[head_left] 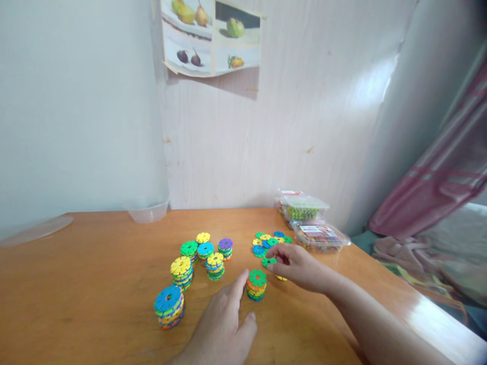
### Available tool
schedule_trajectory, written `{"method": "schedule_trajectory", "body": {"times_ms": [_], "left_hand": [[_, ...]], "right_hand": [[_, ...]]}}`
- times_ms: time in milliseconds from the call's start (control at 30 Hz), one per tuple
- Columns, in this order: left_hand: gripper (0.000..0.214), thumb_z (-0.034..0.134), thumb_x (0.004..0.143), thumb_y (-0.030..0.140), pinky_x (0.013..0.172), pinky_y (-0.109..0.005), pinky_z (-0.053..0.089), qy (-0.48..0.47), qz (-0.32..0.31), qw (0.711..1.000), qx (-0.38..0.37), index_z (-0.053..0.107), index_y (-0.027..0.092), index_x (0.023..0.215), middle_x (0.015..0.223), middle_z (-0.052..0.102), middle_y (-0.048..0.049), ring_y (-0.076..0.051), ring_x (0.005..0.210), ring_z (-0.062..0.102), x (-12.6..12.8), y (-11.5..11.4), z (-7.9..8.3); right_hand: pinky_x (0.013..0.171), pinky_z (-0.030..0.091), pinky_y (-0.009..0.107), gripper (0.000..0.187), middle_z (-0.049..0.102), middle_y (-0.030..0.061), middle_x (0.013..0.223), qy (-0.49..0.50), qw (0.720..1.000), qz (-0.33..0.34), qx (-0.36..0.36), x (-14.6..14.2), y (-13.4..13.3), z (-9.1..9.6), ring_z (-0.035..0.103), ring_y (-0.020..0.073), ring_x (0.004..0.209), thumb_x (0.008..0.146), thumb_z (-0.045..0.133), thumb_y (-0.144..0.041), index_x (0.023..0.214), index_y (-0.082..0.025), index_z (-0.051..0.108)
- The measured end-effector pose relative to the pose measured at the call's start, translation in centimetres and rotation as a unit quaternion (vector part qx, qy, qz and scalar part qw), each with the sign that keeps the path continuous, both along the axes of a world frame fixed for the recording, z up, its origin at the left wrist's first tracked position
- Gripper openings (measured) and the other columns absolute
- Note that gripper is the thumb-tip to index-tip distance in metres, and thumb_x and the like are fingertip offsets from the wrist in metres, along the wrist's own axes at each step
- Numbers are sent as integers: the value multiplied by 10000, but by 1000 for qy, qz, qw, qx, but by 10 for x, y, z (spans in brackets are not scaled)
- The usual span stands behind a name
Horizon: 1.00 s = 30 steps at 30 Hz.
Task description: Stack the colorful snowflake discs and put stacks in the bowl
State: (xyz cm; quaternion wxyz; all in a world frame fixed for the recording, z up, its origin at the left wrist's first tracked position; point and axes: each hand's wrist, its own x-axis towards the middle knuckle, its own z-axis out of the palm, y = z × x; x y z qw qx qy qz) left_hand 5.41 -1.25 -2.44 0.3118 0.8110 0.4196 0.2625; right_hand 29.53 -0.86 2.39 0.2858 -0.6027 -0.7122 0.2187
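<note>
My left hand (224, 319) is open, thumb apart from the fingers, just left of a short stack of notched plastic discs (256, 285) with a green one on top. Whether a fingertip touches that stack I cannot tell. My right hand (300, 266) pinches a green notched disc (268, 262) between thumb and fingers, beside the loose pile of discs (259, 250). Part of the pile is hidden by this hand. To the left stand several more stacks, among them a blue-topped stack (169, 306), a yellow-topped stack (181, 272) and a purple-topped stack (225, 248).
Clear plastic boxes (304, 209) of small colourful pieces are piled at the back right, with another box (321, 238) in front. A clear bowl (148, 212) and a clear lid (38, 230) lie back left on the wooden table (95, 284). A wall rises behind.
</note>
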Motion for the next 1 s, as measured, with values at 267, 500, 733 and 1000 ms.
{"method": "schedule_trajectory", "body": {"times_ms": [267,500,733,1000], "left_hand": [[722,519,804,241,1144,-356,326,10,-11,1000,5,366,198,1508,1480,496,-66,-240,1358,454,0,-3,3],[712,506,806,234,1136,-355,342,25,-7,1000,13,373,180,1504,1470,508,-73,-238,1349,468,1,-3,5],[708,496,817,239,1146,-346,328,38,-6,999,14,357,197,1511,1485,491,-61,-221,1365,450,1,-3,6],[724,521,801,231,1152,-356,320,11,-1,1000,2,364,201,1508,1485,492,-65,-231,1352,462,1,-1,3]], "right_hand": [[612,376,237,293,604,-12,768,-47,998,46,2,-14,-11,3,524,126,681,814,664,-397,1045,-223,710],[559,346,217,248,550,-34,695,-8,999,45,-11,-13,-10,1,472,109,624,817,639,-350,1013,-216,710],[608,347,239,218,641,6,742,-127,987,-90,47,8,9,-13,561,152,696,831,591,-370,923,-212,709],[714,366,277,335,681,75,974,-244,962,-118,27,-1,16,-17,608,230,912,771,655,-502,936,-216,707]]}}
